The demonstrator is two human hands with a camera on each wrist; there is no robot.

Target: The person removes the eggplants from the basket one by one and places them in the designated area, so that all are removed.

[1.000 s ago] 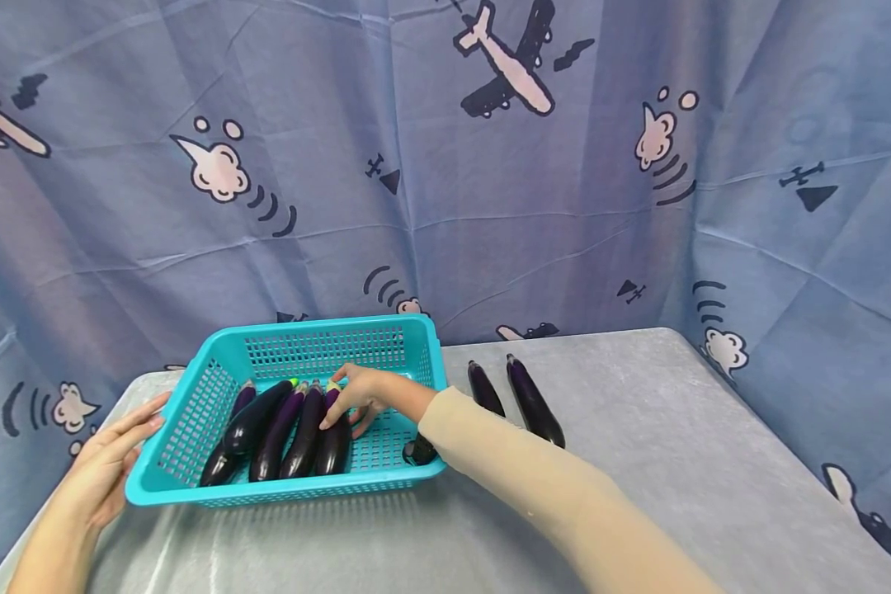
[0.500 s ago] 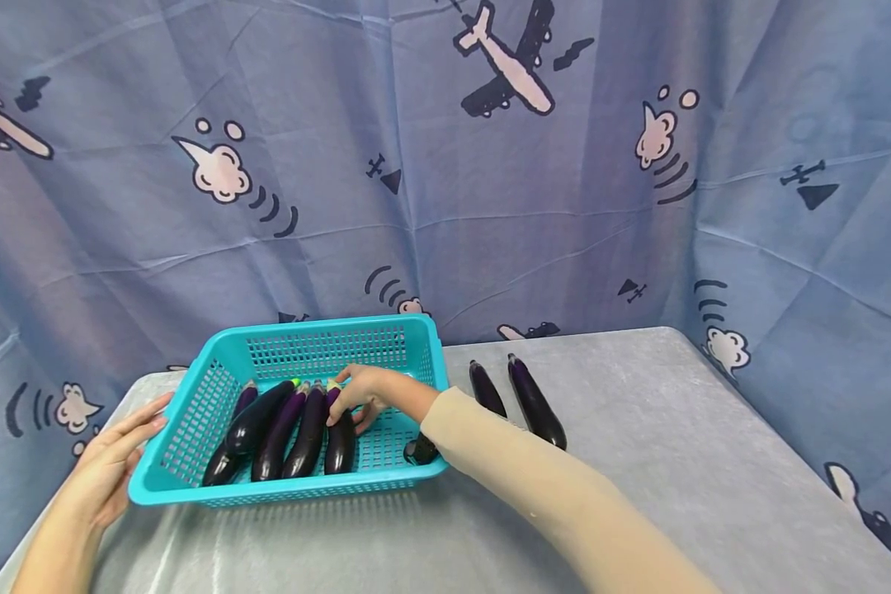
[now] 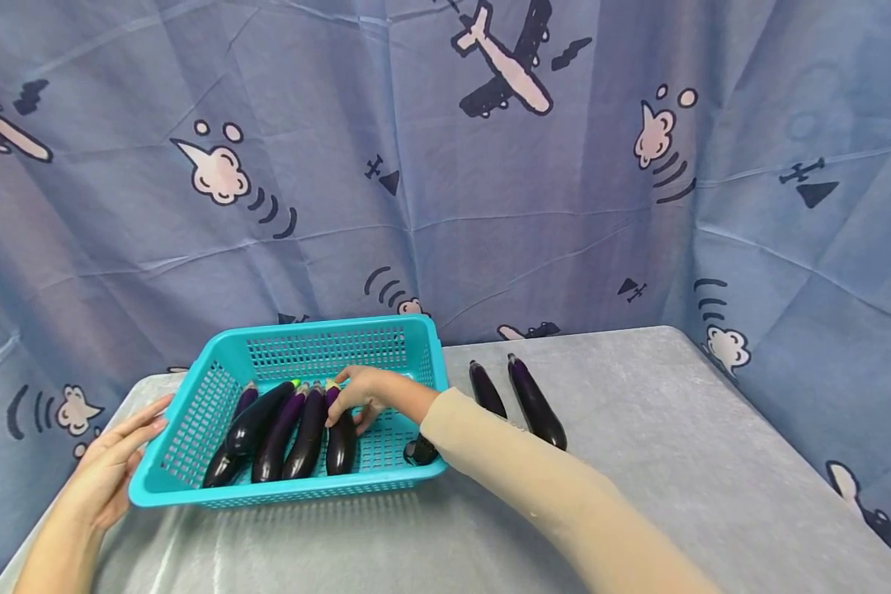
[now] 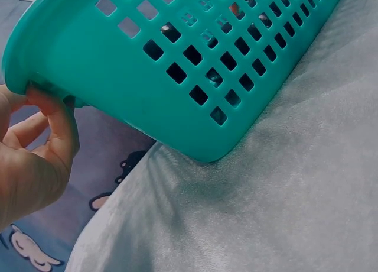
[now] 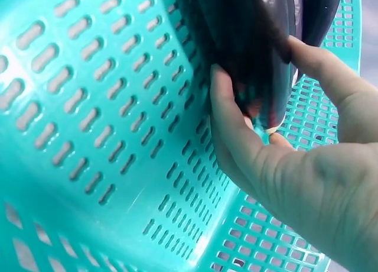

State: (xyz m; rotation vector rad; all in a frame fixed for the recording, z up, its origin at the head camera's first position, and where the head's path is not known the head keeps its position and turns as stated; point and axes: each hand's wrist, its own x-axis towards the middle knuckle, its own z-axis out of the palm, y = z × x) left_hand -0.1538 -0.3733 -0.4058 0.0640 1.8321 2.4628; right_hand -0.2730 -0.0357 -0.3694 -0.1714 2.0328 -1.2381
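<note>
A turquoise plastic basket [image 3: 319,488] stands on the table with several dark purple eggplants side by side in its left half. My left hand [image 3: 107,470] grips the basket's left rim; in the left wrist view its fingers [image 4: 56,121] curl under the rim. Inside the basket, my right hand [image 3: 364,394] holds the rightmost eggplant [image 3: 340,450] near its stem end, thumb on one side and fingers on the other. The right wrist view shows that eggplant [image 5: 236,35] between thumb and fingers, its lower part cut off by the frame. One eggplant [image 3: 263,412] lies partly over its neighbour.
Two more eggplants lie on the grey table [image 3: 638,429] right of the basket: a farther one [image 3: 536,404] and one [image 3: 486,388] partly hidden by the right sleeve [image 3: 542,487]. A blue printed curtain [image 3: 445,206] hangs behind the table.
My right hand has shifted slightly right with the rightmost eggplant, opening a small gap beside its neighbour. The left hand stays on the rim. Over the last half second almost nothing has moved.
</note>
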